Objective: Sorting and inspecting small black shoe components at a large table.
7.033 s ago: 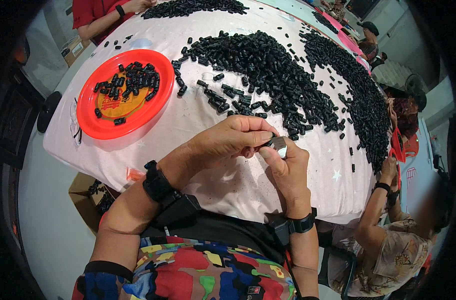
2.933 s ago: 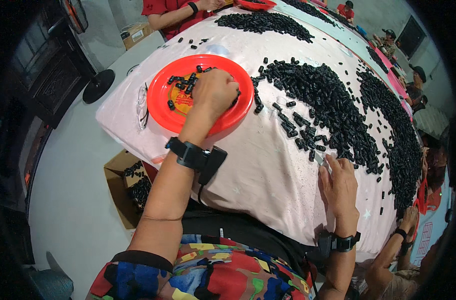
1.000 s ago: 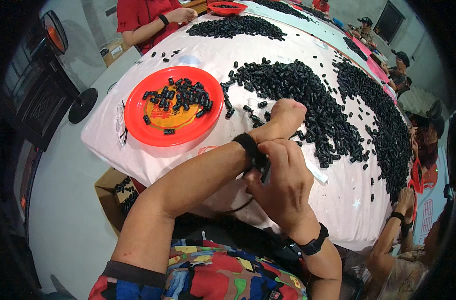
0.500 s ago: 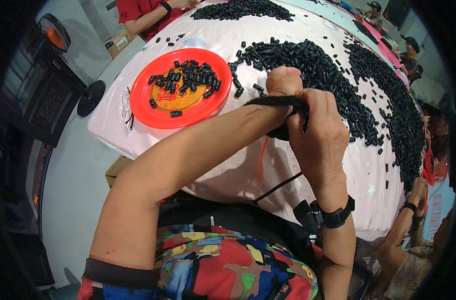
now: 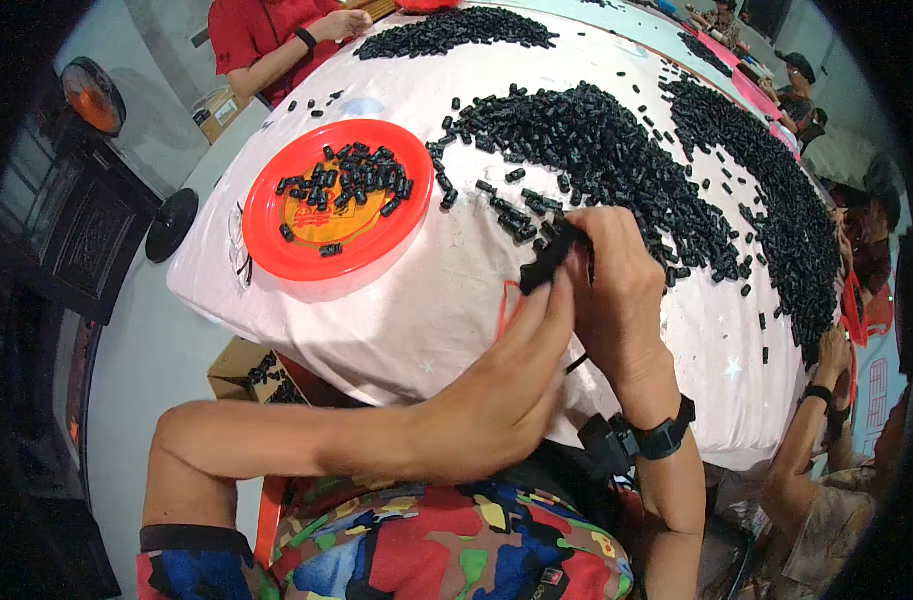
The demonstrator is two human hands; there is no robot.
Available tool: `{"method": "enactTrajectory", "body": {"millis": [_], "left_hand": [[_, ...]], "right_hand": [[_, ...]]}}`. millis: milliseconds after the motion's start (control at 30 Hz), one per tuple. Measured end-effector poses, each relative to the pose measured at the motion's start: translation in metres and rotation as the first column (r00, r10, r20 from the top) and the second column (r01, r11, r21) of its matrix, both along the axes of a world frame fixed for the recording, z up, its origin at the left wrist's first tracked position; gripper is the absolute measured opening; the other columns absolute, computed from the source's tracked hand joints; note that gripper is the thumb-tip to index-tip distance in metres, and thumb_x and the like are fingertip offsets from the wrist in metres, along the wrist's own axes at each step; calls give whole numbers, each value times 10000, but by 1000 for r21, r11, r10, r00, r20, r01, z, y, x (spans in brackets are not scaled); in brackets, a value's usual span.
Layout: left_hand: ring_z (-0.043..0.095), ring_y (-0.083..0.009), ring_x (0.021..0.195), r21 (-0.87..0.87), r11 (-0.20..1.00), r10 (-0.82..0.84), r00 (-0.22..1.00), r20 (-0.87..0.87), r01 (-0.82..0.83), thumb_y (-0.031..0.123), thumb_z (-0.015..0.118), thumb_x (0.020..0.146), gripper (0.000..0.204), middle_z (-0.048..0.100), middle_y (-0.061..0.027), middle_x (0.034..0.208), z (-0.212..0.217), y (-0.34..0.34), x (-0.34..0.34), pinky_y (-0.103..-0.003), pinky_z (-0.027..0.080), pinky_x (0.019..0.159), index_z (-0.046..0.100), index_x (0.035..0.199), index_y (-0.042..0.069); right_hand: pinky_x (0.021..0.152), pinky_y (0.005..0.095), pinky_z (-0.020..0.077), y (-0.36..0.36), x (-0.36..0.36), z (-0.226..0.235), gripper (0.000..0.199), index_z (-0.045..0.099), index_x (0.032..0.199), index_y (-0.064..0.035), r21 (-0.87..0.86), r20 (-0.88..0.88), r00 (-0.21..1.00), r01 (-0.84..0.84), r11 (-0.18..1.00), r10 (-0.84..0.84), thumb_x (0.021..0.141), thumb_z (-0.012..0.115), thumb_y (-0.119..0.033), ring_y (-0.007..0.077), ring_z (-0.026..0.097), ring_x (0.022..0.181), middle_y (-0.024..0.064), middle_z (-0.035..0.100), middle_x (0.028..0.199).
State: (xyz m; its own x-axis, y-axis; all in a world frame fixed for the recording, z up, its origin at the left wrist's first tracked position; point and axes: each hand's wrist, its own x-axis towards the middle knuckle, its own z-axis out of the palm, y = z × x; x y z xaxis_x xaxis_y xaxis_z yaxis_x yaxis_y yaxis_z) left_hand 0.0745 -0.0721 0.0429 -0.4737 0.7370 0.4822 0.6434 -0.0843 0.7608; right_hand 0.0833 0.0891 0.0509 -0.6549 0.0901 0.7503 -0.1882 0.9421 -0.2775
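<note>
A black fabric strap [image 5: 546, 262] hangs off the front edge of the pile of black parts, above the table. My right hand [image 5: 616, 285] is closed on the strap's upper end, with a dark wristband carrying a small black device [image 5: 608, 440] below it. My left hand [image 5: 506, 390] reaches across from the left, its blurred fingers meeting the strap and my right fingers. Whether it grips the strap cannot be told. Small black cylindrical parts [image 5: 516, 222] lie just beyond. A red plate [image 5: 261, 230] holding more of these parts stands to the left.
Large heaps of black parts [image 5: 596, 140] spread over the pale tablecloth [image 5: 376, 330]. A cardboard box [image 5: 238, 365] with black parts sits below the table's left edge. A person in a red top [image 5: 256, 40] is across the table; another person's hands [image 5: 831, 355] are at the right.
The strap was around my left wrist and has come off it. My left hand has drawn back toward me, its fingers now at the strap. My right hand stays on the strap.
</note>
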Motion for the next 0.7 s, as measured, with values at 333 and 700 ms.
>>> {"method": "enactTrajectory", "body": {"millis": [333,700], "left_hand": [[521,-395,1075,-878,432,26,970,242,207,356,554,920,668,408,-280,1264,37,-199,11,-404,458,870,309,1320,-119],[525,-76,860,-142,322,327,31,944,936,186,541,919,259,618,35,953,-7,-278,-16,-273,459,792,632,1072,-1]], "right_hand": [[620,415,472,23,15,-17,221,525,960,-10,-190,77,993,99,977,-86,751,551,57,364,579,737,178,549,847],[568,349,501,16,23,-37,181,563,958,-21,-353,49,998,48,935,-32,780,567,13,297,603,658,148,575,849]]}}
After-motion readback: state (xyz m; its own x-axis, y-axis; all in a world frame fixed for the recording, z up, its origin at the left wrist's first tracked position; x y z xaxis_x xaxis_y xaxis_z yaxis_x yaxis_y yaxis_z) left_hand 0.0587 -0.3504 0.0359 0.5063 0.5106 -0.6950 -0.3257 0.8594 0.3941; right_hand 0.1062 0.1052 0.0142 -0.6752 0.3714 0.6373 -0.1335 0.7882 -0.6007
